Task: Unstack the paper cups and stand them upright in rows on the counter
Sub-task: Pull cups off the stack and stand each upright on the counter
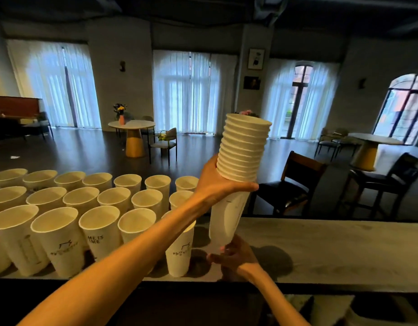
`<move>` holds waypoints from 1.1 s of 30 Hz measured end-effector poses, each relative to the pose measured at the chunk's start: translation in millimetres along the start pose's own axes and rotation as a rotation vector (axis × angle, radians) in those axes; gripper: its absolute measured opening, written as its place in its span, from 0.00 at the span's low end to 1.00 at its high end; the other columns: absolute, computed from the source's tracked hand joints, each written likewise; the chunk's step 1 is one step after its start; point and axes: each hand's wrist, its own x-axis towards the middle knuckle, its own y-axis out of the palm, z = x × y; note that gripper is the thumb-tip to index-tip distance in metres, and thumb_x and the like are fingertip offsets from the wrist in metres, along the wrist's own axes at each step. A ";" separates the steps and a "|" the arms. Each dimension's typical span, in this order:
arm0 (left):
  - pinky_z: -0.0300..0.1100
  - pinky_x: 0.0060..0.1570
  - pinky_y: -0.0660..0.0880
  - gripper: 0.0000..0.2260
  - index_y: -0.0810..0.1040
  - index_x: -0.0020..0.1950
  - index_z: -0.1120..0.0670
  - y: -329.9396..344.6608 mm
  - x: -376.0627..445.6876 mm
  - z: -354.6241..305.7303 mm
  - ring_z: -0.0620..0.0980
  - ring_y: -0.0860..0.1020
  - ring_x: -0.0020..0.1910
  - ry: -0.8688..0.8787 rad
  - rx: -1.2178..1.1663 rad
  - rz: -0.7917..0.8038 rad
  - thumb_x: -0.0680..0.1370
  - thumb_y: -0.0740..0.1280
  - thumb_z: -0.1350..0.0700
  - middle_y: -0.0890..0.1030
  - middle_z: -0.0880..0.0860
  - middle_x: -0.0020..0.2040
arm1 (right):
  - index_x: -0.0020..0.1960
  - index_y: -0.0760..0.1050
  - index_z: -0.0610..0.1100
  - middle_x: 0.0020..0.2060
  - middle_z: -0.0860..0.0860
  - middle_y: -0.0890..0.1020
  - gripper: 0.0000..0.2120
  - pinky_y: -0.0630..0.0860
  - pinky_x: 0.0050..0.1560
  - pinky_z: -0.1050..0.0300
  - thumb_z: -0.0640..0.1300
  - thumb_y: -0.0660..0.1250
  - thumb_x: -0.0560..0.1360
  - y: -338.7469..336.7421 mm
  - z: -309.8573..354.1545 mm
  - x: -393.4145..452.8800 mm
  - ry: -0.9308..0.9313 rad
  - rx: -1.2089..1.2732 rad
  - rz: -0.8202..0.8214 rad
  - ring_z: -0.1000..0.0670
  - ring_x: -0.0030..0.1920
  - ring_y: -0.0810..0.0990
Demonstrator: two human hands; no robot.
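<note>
A tall stack of white paper cups (244, 147) is held upright above the counter, rims up and leaning slightly right. My left hand (217, 182) grips the stack around its middle, just under the lowest rims. My right hand (234, 255) pinches the base of the bottom cup (226, 217), whose body shows below my left hand. Several single cups (97, 203) stand upright in three rows on the left part of the grey counter (332, 250). The nearest-row cup (179, 250) stands right beside my right hand, partly hidden by my left forearm.
The counter runs on to the right of the cups. Behind its far edge stand two dark chairs (295, 184). Farther back are round tables with yellow bases (132, 135) and curtained windows. A dark ledge lies along the near edge.
</note>
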 end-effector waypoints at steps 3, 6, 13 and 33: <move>0.25 0.38 0.75 0.28 0.74 0.53 0.48 20.6 -2.3 14.8 0.29 0.80 0.41 0.002 0.004 0.062 0.61 0.84 0.62 0.81 0.43 0.46 | 0.65 0.69 0.52 0.58 0.56 0.77 0.37 0.76 0.56 0.56 0.51 0.83 0.61 -19.5 2.8 -0.2 0.016 0.053 -0.175 0.50 0.64 0.75; 0.27 0.39 0.76 0.27 0.76 0.49 0.49 33.9 1.0 22.9 0.31 0.81 0.41 -0.002 -0.004 0.103 0.57 0.85 0.62 0.81 0.45 0.45 | 0.69 0.67 0.48 0.62 0.52 0.75 0.41 0.73 0.54 0.56 0.57 0.81 0.62 -32.9 6.1 6.3 0.070 0.004 -0.290 0.47 0.65 0.75; 0.33 0.46 0.80 0.38 0.76 0.59 0.48 26.1 17.8 33.3 0.40 0.83 0.50 0.024 0.090 0.005 0.52 0.82 0.41 0.83 0.46 0.52 | 0.67 0.70 0.48 0.63 0.49 0.77 0.42 0.76 0.61 0.50 0.63 0.80 0.59 -38.9 18.3 36.8 -0.014 -0.199 -0.388 0.46 0.63 0.77; 0.48 0.60 0.79 0.57 0.71 0.68 0.57 -51.3 114.3 29.9 0.50 0.80 0.61 0.107 -0.027 -0.353 0.47 0.76 0.27 0.81 0.54 0.62 | 0.66 0.71 0.49 0.63 0.49 0.79 0.37 0.75 0.63 0.42 0.54 0.81 0.61 3.2 -25.8 167.1 -0.014 -0.054 -0.342 0.44 0.65 0.77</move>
